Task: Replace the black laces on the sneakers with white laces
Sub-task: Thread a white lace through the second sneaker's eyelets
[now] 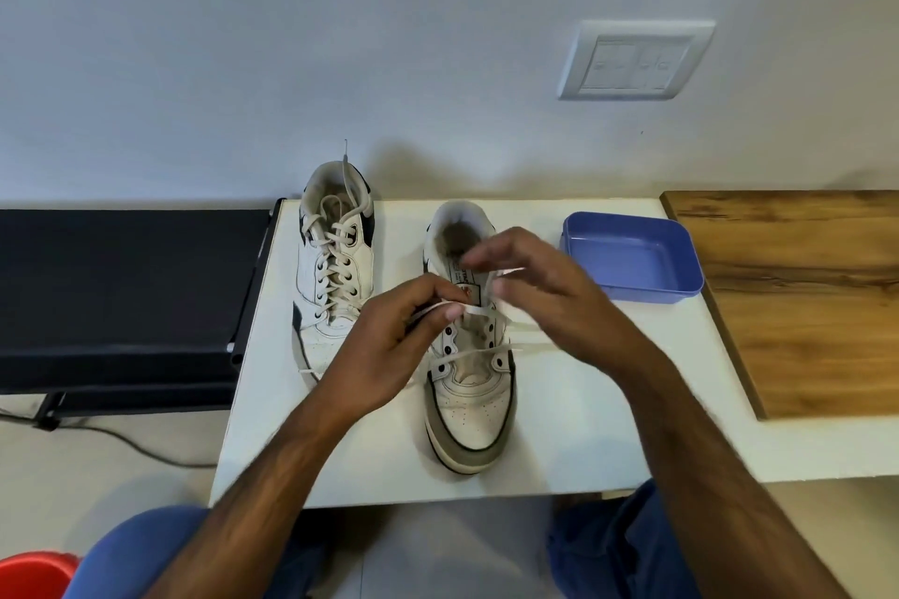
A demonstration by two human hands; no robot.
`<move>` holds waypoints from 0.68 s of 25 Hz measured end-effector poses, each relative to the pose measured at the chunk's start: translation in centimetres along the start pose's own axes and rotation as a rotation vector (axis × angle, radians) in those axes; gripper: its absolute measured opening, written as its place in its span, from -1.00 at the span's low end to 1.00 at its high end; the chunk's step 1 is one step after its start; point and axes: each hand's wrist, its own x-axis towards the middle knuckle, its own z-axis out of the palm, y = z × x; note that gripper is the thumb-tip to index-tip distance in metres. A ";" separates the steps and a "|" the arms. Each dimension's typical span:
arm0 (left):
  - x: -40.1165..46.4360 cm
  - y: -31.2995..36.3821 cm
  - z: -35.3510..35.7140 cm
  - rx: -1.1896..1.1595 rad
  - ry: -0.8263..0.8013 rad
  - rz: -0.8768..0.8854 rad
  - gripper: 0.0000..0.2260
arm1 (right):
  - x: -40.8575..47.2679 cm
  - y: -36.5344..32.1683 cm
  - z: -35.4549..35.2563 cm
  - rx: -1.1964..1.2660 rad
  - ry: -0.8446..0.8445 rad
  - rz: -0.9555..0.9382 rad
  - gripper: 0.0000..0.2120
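Tongue label (466,281), print unreadable.

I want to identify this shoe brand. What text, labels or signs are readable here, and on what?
Tongue label of the sneaker being laced: printed letters, partly covered by the hands, too blurred to read.
Wall switch plate: small marks, no legible text.
Nothing else carries text.

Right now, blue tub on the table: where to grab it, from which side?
Pinch the near long rim of the blue tub, coming from above on the person's side. It sits upright, open and empty, the rim is exposed, and the wooden board crowds its right.
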 end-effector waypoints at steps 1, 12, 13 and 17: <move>-0.1 -0.1 0.2 -0.028 0.038 0.000 -0.90 | 0.0 -0.5 1.2 0.080 -0.107 0.004 -0.79; -0.3 -1.4 -2.7 0.193 -0.057 -0.046 -0.91 | -0.8 3.7 -4.1 0.080 -0.097 0.295 -0.70; -0.3 -1.6 -2.7 0.208 -0.087 -0.038 -0.84 | -0.8 4.0 -4.3 0.059 -0.094 0.316 -0.70; -0.3 -1.2 -1.9 0.158 -0.050 -0.017 -0.74 | -0.6 3.0 -3.0 -0.208 -0.070 0.155 -0.88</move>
